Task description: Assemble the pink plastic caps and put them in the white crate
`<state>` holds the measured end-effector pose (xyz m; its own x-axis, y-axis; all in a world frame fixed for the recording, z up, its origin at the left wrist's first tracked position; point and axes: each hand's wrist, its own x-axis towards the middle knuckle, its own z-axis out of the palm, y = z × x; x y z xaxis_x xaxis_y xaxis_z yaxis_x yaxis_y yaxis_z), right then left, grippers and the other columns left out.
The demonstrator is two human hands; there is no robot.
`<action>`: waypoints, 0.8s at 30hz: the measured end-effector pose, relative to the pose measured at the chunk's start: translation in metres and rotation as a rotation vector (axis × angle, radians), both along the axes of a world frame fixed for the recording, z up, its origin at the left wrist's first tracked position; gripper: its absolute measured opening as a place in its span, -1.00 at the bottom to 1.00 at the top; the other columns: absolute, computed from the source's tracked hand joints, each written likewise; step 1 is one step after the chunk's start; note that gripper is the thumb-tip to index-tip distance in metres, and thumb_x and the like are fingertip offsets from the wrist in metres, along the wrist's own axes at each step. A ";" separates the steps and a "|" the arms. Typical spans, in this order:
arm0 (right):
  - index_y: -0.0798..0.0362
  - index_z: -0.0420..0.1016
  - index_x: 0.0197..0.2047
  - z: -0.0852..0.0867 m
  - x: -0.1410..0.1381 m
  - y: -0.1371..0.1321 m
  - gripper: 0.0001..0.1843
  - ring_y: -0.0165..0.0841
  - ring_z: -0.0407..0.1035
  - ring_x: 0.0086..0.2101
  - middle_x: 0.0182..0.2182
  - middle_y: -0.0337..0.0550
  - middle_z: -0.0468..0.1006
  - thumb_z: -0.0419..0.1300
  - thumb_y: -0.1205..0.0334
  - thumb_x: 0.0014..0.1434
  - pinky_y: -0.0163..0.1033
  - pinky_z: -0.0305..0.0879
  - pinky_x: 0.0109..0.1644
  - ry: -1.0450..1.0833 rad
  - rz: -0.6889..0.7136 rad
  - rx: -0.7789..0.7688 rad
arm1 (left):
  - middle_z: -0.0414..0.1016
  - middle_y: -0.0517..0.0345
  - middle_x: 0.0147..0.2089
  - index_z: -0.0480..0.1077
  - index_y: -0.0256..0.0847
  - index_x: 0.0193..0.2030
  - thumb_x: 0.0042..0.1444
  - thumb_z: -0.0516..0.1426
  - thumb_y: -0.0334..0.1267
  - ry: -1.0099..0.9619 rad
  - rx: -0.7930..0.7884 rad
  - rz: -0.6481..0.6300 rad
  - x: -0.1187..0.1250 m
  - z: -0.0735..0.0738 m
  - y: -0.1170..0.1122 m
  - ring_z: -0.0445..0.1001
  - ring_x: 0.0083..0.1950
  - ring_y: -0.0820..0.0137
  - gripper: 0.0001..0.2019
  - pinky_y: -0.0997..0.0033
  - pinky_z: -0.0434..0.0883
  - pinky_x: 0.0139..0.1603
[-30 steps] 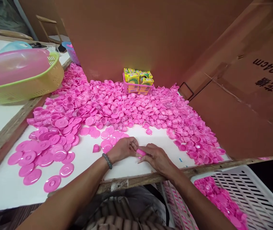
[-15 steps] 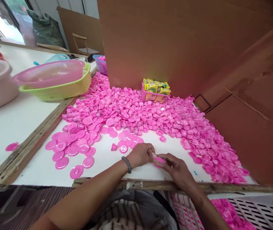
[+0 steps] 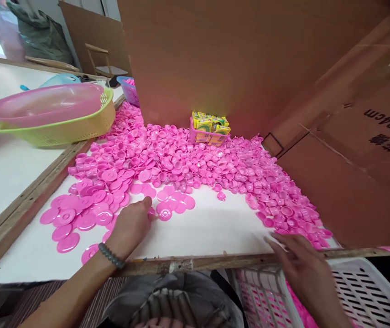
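Observation:
My left hand (image 3: 133,226), with a dark bead bracelet at the wrist, is low over the table with its fingers closed around a small pink toy cup (image 3: 151,212). Right beside the cup lies a shiny pink toy saucer (image 3: 164,212). More flat pink saucers (image 3: 67,242) are spread to the left of this hand, some overlapping. At the table's front edge, on the right, my right hand (image 3: 302,262) is partly blurred. Its fingers are stretched out and apart, and nothing shows in them. A white slatted basket (image 3: 369,282) with pink pieces stands below it.
A wide heap of pink toy cups (image 3: 208,168) spreads along the back and right. On it stands a pink basket (image 3: 208,137) with yellow boxes. Brown cardboard (image 3: 215,59) rises behind. Left of a wooden strip (image 3: 33,196) are a pink basin (image 3: 44,102) and yellow-green basket (image 3: 61,132).
My hands have moved apart: the left went left to the small cup, the right went right to the table edge. The pink piece between them is out of my hands. The view has shifted right.

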<state>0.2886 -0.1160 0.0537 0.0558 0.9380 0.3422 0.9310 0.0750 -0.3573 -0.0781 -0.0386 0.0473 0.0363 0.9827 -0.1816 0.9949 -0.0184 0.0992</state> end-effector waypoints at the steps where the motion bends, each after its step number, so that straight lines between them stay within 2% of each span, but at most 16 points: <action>1: -0.01 0.49 -0.23 -0.002 -0.021 0.017 -0.72 -0.29 0.36 -0.33 -0.32 -0.09 0.46 0.07 0.04 0.11 -0.20 0.27 -0.25 0.059 0.044 -0.003 | 0.43 0.05 -0.45 0.28 -0.27 -0.23 0.07 -0.03 -0.32 -0.002 0.014 -0.005 0.002 -0.001 -0.001 0.43 -0.39 0.26 -0.85 0.45 0.17 -0.48; 4: 0.02 0.48 -0.30 -0.013 -0.076 0.066 -0.74 -0.32 0.34 -0.33 -0.36 -0.10 0.46 0.00 0.13 0.18 -0.24 0.28 -0.29 0.243 0.234 -0.074 | 0.44 0.02 -0.39 0.28 -0.27 -0.24 0.07 -0.02 -0.32 -0.009 0.063 -0.025 0.007 -0.003 -0.001 0.44 -0.35 0.26 -0.86 0.44 0.20 -0.46; 6: 0.02 0.48 -0.30 -0.023 -0.104 0.090 -0.75 -0.34 0.33 -0.35 -0.38 -0.13 0.45 0.00 0.16 0.19 -0.25 0.26 -0.30 0.261 0.345 -0.114 | 0.42 0.01 -0.34 0.28 -0.28 -0.23 0.05 0.00 -0.33 -0.011 0.082 -0.030 0.008 -0.003 0.001 0.43 -0.33 0.27 -0.85 0.44 0.21 -0.45; 8: 0.04 0.47 -0.26 -0.033 -0.126 0.106 -0.78 -0.32 0.31 -0.32 -0.37 -0.11 0.43 0.03 0.16 0.17 -0.22 0.25 -0.24 0.210 0.385 -0.115 | 0.40 0.00 -0.29 0.28 -0.28 -0.20 0.05 0.01 -0.33 -0.018 0.121 -0.027 0.010 -0.001 0.003 0.42 -0.32 0.28 -0.83 0.44 0.21 -0.44; 11: 0.09 0.44 -0.29 -0.046 -0.149 0.116 -0.75 -0.24 0.27 -0.24 -0.33 -0.04 0.39 0.13 0.08 0.09 -0.17 0.24 -0.20 0.112 0.357 -0.123 | 0.36 0.01 -0.25 0.29 -0.26 -0.15 0.07 0.01 -0.30 -0.077 0.203 -0.043 0.019 0.003 0.007 0.40 -0.31 0.30 -0.80 0.44 0.22 -0.43; 14: 0.08 0.36 -0.42 -0.053 -0.155 0.117 -0.76 -0.29 0.26 -0.31 -0.38 -0.12 0.35 0.19 0.06 0.03 -0.22 0.22 -0.29 0.131 0.341 -0.157 | 0.37 0.06 -0.25 0.30 -0.23 -0.17 0.07 0.03 -0.28 -0.214 0.222 -0.115 0.038 0.007 0.016 0.39 -0.34 0.35 -0.81 0.45 0.22 -0.41; 17: 0.06 0.29 -0.47 -0.056 -0.148 0.111 -0.77 -0.42 0.22 -0.46 -0.48 -0.24 0.30 0.21 0.11 0.02 -0.32 0.17 -0.42 0.264 0.339 -0.183 | 0.41 0.08 -0.27 0.32 -0.22 -0.18 0.03 0.07 -0.31 -0.373 0.182 -0.176 0.059 0.006 0.029 0.40 -0.31 0.35 -0.81 0.45 0.23 -0.37; 20: 0.05 0.29 -0.45 -0.055 -0.136 0.104 -0.84 -0.47 0.21 -0.51 -0.49 -0.26 0.31 0.14 0.19 0.10 -0.36 0.16 -0.45 0.366 0.365 -0.153 | 0.45 0.09 -0.31 0.36 -0.23 -0.23 0.02 0.07 -0.31 -0.531 0.134 -0.178 0.073 -0.004 0.041 0.40 -0.30 0.35 -0.85 0.45 0.23 -0.34; 24: 0.04 0.36 -0.40 -0.052 -0.126 0.098 -0.90 -0.42 0.26 -0.42 -0.44 -0.21 0.35 0.07 0.29 0.14 -0.33 0.20 -0.35 0.330 0.372 -0.082 | 0.45 0.14 -0.41 0.38 -0.23 -0.28 0.07 0.02 -0.19 -0.814 0.004 -0.148 0.077 -0.024 0.048 0.40 -0.39 0.41 -0.81 0.48 0.25 -0.38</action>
